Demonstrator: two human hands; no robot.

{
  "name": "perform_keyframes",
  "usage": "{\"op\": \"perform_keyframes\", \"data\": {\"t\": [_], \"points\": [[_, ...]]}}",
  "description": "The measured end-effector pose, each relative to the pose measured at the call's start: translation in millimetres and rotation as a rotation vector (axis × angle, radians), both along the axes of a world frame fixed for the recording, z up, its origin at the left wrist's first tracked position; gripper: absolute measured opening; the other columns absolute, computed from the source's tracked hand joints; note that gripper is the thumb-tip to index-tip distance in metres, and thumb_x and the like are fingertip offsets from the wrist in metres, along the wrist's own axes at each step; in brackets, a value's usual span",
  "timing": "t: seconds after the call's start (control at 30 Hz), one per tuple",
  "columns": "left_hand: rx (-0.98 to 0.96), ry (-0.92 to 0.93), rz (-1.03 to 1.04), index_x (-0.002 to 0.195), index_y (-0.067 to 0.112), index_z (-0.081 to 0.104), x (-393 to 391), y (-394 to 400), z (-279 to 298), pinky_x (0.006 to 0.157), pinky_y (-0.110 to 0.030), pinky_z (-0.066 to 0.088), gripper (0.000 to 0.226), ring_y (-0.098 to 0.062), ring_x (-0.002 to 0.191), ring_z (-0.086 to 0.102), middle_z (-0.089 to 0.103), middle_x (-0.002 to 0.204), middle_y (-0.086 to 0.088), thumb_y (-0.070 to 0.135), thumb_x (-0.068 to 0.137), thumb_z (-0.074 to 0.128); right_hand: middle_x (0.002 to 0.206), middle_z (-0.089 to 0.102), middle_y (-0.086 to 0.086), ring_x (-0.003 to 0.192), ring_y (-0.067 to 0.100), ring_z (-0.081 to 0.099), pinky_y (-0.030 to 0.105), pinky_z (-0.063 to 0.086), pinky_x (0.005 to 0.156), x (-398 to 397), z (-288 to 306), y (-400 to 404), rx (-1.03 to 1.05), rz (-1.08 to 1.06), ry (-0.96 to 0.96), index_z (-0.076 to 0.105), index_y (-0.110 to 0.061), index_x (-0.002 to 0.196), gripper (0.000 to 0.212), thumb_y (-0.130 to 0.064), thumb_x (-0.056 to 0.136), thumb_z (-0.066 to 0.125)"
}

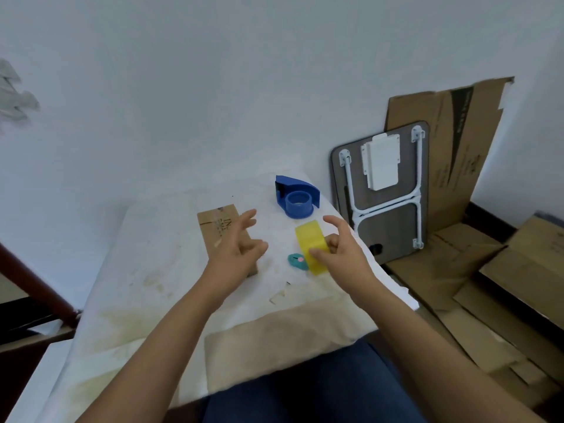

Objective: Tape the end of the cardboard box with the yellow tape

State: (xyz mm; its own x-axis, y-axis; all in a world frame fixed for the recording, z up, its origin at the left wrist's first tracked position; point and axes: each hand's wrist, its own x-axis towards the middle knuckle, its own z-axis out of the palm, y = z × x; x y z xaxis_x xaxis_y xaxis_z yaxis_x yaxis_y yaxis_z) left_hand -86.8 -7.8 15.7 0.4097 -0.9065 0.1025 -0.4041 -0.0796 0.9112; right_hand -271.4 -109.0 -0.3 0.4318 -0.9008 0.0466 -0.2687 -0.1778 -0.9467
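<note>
A long brown cardboard box [217, 222] lies flat on the white cloth-covered table [158, 270], its near half hidden behind my left hand. My left hand [238, 250] hovers over the box with fingers spread and holds nothing. The yellow tape roll [309, 239] stands on edge to the right of the box. My right hand [338, 250] grips the roll from its right side, thumb on its near face and index finger raised above it.
A blue tape dispenser [297, 198] stands behind the roll. A small teal cutter [297, 261] lies just left of the roll. A folded lap table [381, 190] and flattened cardboard [464, 270] lean and lie to the right of the table.
</note>
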Motion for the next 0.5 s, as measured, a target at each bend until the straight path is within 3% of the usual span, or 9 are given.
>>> {"op": "perform_keyframes", "data": {"t": [0.1, 0.23, 0.3, 0.5], "points": [[0.079, 0.312, 0.001, 0.143, 0.037, 0.04, -16.1, 2.6, -8.1, 0.09, -0.028, 0.054, 0.048, -0.008, 0.098, 0.071, 0.058, 0.13, 0.002, 0.039, 0.097, 0.054, 0.076, 0.057, -0.001, 0.083, 0.017, 0.061, 0.035, 0.051, 0.086, 1.3, -3.5, 22.8, 0.103, 0.102, -0.175, 0.038, -0.034, 0.138, 0.06, -0.012, 0.089, 0.065], [0.084, 0.492, 0.011, 0.138, 0.03, 0.046, -26.1, 15.2, -19.5, 0.097, -0.039, 0.054, 0.045, -0.018, 0.1, 0.072, 0.057, 0.132, -0.001, 0.05, 0.098, 0.045, 0.097, 0.066, 0.015, 0.093, 0.018, 0.066, 0.028, 0.054, 0.083, 4.0, -10.2, 47.6, 0.173, 0.189, -0.291, 0.035, -0.032, 0.141, 0.063, -0.007, 0.09, 0.063], [0.037, 0.584, 0.044, 0.135, 0.026, 0.05, -28.2, 19.9, -20.5, 0.097, -0.041, 0.054, 0.043, -0.02, 0.099, 0.073, 0.057, 0.132, -0.003, 0.05, 0.099, 0.044, 0.104, 0.067, 0.014, 0.097, 0.016, 0.067, 0.024, 0.056, 0.082, 4.6, -15.4, 55.9, 0.192, 0.213, -0.318, 0.035, -0.033, 0.142, 0.066, -0.005, 0.089, 0.064], [0.039, 0.619, 0.143, 0.123, 0.015, 0.063, -30.7, 22.2, -22.4, 0.093, -0.038, 0.056, 0.044, -0.018, 0.094, 0.073, 0.064, 0.124, -0.009, 0.046, 0.099, 0.045, 0.11, 0.067, 0.016, 0.102, 0.022, 0.066, 0.032, 0.054, 0.092, 1.2, -30.9, 68.4, 0.174, 0.215, -0.3, 0.034, -0.036, 0.141, 0.07, -0.005, 0.087, 0.066]]}}
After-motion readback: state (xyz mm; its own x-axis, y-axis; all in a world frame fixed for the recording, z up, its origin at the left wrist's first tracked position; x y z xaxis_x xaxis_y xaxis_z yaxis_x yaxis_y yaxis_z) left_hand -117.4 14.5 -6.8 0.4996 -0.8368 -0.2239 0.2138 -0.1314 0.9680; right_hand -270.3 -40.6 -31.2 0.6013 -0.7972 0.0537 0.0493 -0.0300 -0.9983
